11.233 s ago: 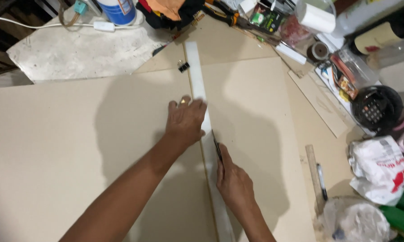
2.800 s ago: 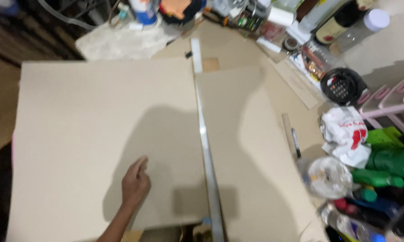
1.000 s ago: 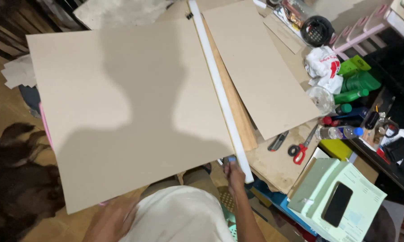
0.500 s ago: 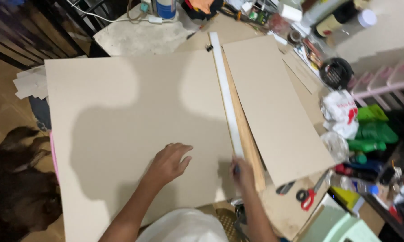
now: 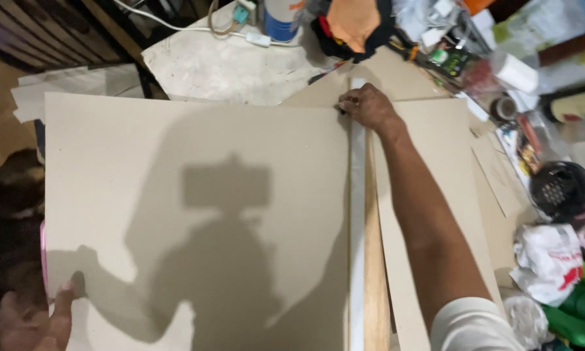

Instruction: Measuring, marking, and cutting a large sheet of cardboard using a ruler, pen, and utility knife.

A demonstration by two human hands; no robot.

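A large tan cardboard sheet [image 5: 195, 214] lies flat in front of me. A long white ruler [image 5: 357, 221] runs along its right edge, with a strip of wood [image 5: 374, 273] showing beside it. My right hand [image 5: 369, 107] reaches to the ruler's far end, fingers curled down on it, with a small dark thing at the fingertips. My left hand [image 5: 36, 318] grips the sheet's near left corner, thumb on top. A second, narrower cardboard piece [image 5: 429, 162] lies to the right of the ruler, under my right forearm.
Clutter lines the far and right sides: a blue and white container [image 5: 282, 16], a white cable [image 5: 175, 23], a tape roll [image 5: 503, 107], a black calculator [image 5: 559, 192], a white plastic bag [image 5: 549, 263] and green bottles [image 5: 584, 312]. A dark furry animal [image 5: 6, 195] lies at the left.
My right hand has gone from the ruler's near end to its far end. My left hand has slid off the sheet's middle to its near left corner. The view has moved closer.
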